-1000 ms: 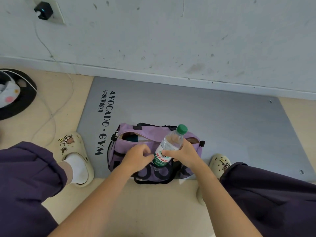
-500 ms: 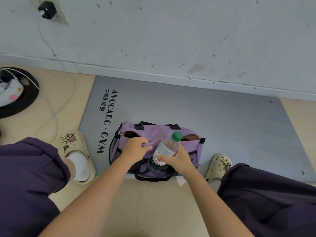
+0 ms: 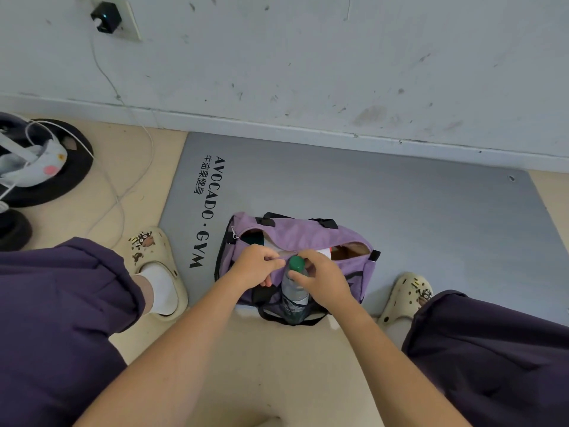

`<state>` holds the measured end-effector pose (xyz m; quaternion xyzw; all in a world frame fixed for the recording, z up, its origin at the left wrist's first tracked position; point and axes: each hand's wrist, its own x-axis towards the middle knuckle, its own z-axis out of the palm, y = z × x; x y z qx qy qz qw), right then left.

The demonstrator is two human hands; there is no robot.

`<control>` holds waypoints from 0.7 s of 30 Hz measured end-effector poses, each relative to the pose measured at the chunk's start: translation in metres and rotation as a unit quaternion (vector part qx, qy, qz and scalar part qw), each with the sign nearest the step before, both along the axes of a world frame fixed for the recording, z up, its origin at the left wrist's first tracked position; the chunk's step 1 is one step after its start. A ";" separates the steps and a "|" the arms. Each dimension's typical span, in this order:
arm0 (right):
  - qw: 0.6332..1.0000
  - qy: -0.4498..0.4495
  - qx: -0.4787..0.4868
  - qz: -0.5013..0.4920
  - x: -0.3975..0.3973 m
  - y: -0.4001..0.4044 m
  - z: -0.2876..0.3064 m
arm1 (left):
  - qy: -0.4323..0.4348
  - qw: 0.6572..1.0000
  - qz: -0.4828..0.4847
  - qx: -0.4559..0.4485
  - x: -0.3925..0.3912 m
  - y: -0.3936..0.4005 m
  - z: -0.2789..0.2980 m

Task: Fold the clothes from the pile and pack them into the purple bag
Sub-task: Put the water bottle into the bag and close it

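Note:
The purple bag lies on the near edge of a grey gym mat, its top zip open with folded clothes showing inside. A clear water bottle with a green cap stands upright in the bag's near mesh side pocket. My left hand pinches the purple fabric edge beside the bottle's neck. My right hand curls round the bottle's neck just under the cap.
My two slippered feet flank the bag. A black round stand base with a plush toy and white cables sits at the far left. The wall with a socket rises behind the mat.
The bottle has gone down from a tilt above the bag into the near side pocket, now upright. My right hand slid up to its neck; my left keeps holding the fabric.

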<state>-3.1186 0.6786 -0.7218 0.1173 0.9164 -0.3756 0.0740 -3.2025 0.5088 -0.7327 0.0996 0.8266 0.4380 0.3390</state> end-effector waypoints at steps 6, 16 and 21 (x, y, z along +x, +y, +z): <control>1.000 -0.002 -0.007 -0.029 0.008 0.013 -0.003 | 0.082 0.991 0.096 -0.044 -0.015 -0.011 0.012; 0.994 -0.071 0.078 0.040 -0.005 0.012 0.011 | -0.087 0.961 0.262 -0.001 -0.035 -0.054 -0.024; 0.993 0.000 0.115 0.036 -0.033 -0.019 0.030 | -0.142 0.930 0.326 0.093 -0.041 -0.066 -0.034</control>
